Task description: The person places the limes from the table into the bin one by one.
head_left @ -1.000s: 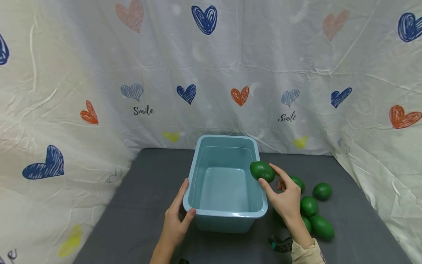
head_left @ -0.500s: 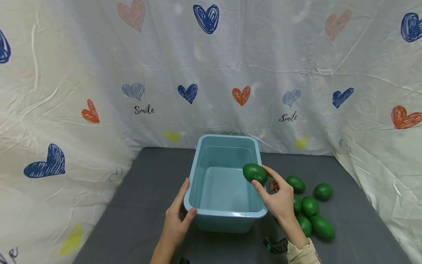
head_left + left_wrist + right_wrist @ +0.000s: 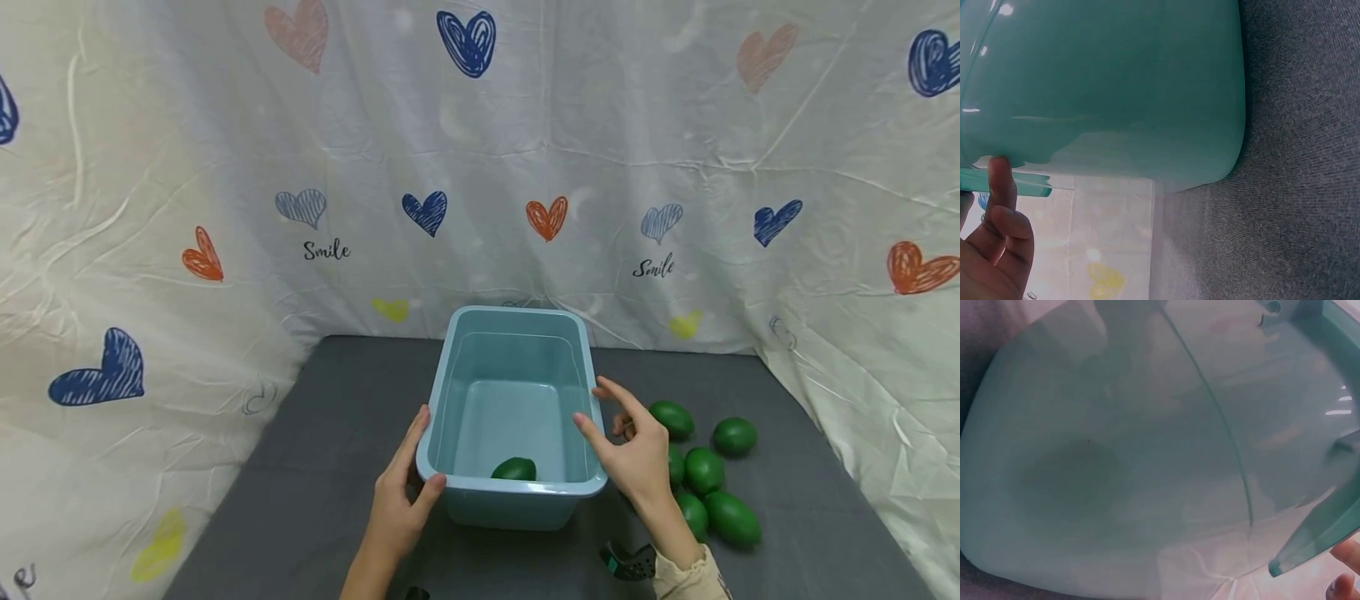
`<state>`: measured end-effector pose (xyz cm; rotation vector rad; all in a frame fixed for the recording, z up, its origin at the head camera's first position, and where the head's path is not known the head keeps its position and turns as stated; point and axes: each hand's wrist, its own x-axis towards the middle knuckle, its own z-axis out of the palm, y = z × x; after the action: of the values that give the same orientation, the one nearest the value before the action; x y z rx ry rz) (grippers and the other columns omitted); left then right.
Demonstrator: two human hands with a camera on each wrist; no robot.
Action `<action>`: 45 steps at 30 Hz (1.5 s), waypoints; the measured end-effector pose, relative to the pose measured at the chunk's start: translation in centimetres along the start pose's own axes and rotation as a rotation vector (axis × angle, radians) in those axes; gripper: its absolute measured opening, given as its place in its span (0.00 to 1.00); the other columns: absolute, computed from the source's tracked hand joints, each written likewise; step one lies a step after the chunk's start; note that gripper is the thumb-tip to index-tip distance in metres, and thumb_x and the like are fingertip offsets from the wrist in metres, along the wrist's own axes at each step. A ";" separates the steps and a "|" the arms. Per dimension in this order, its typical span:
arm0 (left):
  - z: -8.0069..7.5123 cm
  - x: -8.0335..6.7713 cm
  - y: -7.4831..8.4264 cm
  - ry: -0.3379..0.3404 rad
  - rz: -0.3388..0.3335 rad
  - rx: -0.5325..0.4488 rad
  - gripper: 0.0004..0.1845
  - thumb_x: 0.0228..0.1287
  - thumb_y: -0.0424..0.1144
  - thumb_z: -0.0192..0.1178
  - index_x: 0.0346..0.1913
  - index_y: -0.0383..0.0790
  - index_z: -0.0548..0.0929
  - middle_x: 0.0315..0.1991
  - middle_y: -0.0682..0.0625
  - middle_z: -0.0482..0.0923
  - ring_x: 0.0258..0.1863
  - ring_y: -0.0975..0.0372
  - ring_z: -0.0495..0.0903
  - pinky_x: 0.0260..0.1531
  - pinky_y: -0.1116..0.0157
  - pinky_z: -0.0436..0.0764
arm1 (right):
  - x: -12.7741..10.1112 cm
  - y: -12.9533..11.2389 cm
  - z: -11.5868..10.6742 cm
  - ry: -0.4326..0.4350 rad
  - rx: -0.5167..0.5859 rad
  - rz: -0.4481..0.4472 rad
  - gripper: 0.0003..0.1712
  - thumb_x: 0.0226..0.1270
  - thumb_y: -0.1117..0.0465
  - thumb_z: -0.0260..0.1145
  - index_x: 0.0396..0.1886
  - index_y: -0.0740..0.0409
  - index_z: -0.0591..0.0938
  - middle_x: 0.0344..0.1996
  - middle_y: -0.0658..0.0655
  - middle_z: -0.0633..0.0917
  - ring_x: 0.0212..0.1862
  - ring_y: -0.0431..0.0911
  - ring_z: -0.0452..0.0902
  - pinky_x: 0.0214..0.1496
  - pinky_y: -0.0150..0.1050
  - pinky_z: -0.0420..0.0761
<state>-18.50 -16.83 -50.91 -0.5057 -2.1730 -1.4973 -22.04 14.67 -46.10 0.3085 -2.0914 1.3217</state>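
A light blue plastic tub (image 3: 517,508) stands on the table. One smooth, dark green oval fruit (image 3: 514,469) lies in it at the near end, partly hidden behind the front rim. My left hand (image 3: 401,500) grips the tub's near left corner, thumb at the front rim and fingers along the left side; in the left wrist view, fingers (image 3: 1002,187) meet the rim. At the tub's right rim, my right hand (image 3: 637,450) holds nothing, thumb and index finger apart. Through the tub's wall in the right wrist view, a dark blurred shape shows.
Several more green fruits (image 3: 705,471) lie on the dark grey table (image 3: 352,417) right of the tub, some partly behind the right hand. A black strap (image 3: 628,561) is near the right wrist. A white curtain (image 3: 480,167) with printed hearts hangs behind and at both sides.
My right hand carried a green fruit leftward over the tub's right rim and let it go; it now lies inside at the near end. The left hand has stayed on the tub.
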 end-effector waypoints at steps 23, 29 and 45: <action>0.0 0.0 0.0 0.005 -0.002 0.019 0.43 0.71 0.34 0.66 0.85 0.53 0.60 0.84 0.52 0.58 0.79 0.70 0.61 0.50 0.79 0.76 | -3.5 4.0 -5.4 0.104 -0.162 0.219 0.31 0.61 0.62 0.82 0.65 0.52 0.86 0.51 0.53 0.91 0.19 0.37 0.65 0.18 0.30 0.64; 0.0 0.1 0.0 0.003 -0.005 0.025 0.44 0.70 0.34 0.66 0.85 0.54 0.61 0.84 0.54 0.58 0.81 0.68 0.59 0.67 0.80 0.65 | -5.1 5.0 -7.5 0.094 -0.285 0.296 0.31 0.62 0.58 0.82 0.66 0.53 0.85 0.54 0.53 0.90 0.17 0.38 0.62 0.17 0.33 0.63; 0.2 0.1 -0.1 0.016 0.026 -0.004 0.43 0.69 0.33 0.67 0.85 0.51 0.62 0.83 0.49 0.60 0.79 0.68 0.61 0.64 0.80 0.69 | -8.1 6.4 -11.9 0.163 -0.475 0.554 0.39 0.64 0.48 0.81 0.71 0.57 0.80 0.59 0.61 0.87 0.16 0.43 0.62 0.19 0.37 0.64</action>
<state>-18.67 -16.66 -50.95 -0.5193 -2.1432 -1.4871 -14.43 26.93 -52.33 -0.5983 -2.3482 1.0313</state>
